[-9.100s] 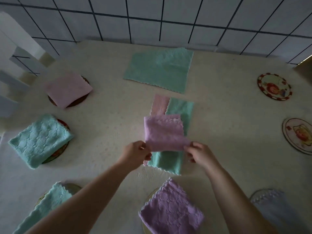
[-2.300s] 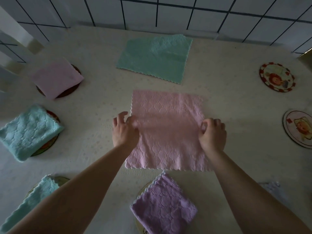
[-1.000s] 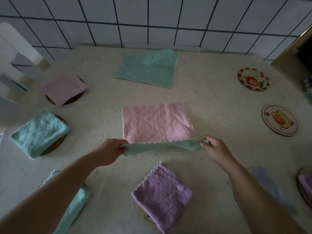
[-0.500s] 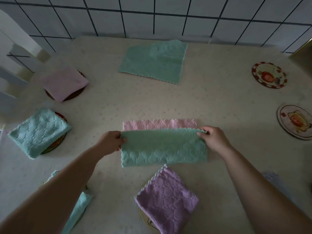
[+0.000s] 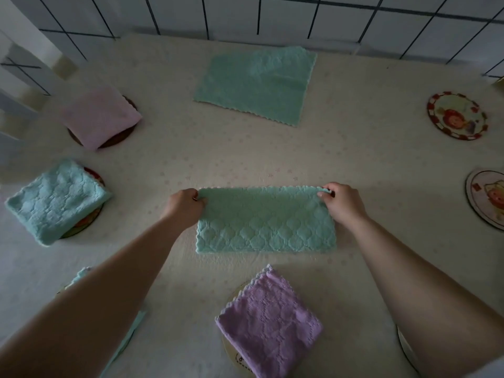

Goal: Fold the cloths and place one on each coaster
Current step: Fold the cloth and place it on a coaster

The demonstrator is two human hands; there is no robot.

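Nearest, a folded purple cloth (image 5: 268,320) sits on a coaster (image 5: 231,353) at the bottom centre. A teal cloth (image 5: 128,331) peeks out from under the left forearm, mostly hidden. Mid-table, a green cloth (image 5: 266,223) lies folded in half as a long strip, flat on the table (image 5: 381,165). Left hand (image 5: 184,204) pinches its far left corner; right hand (image 5: 342,203) pinches its far right corner, a thin pink edge showing there. At left, a folded light blue cloth (image 5: 56,200) covers a coaster (image 5: 94,214), and further back a folded pink cloth (image 5: 99,115) covers a dark coaster (image 5: 114,139). At right, two bare picture coasters: one near the edge (image 5: 486,197), one further back (image 5: 456,115). Farthest, an unfolded green cloth (image 5: 256,84) lies flat near the tiled wall (image 5: 300,15).
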